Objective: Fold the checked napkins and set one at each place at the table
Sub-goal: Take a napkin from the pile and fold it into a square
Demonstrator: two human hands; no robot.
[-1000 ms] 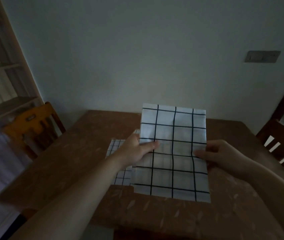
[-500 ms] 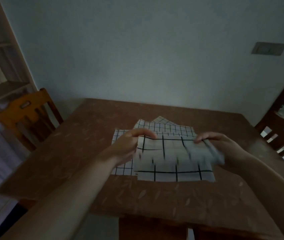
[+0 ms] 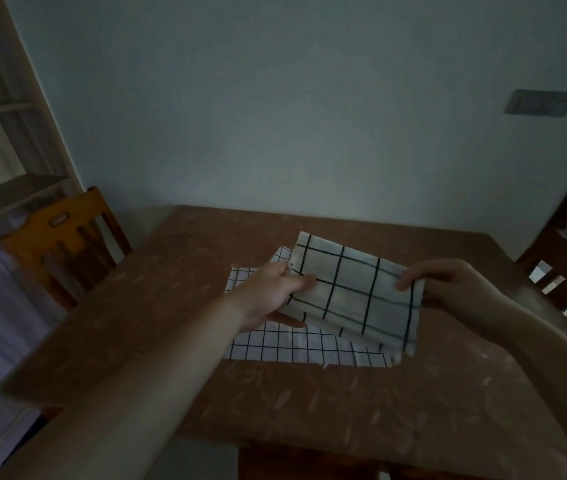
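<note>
The left hand (image 3: 271, 296) and right hand (image 3: 448, 289) each pinch an end of the folded napkin (image 3: 354, 292) — beneath them lies a finer-checked napkin (image 3: 295, 348).

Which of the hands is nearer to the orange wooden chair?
Left. The left hand grips the large-check napkin on the side toward the orange chair; the right hand grips its far side.
</note>
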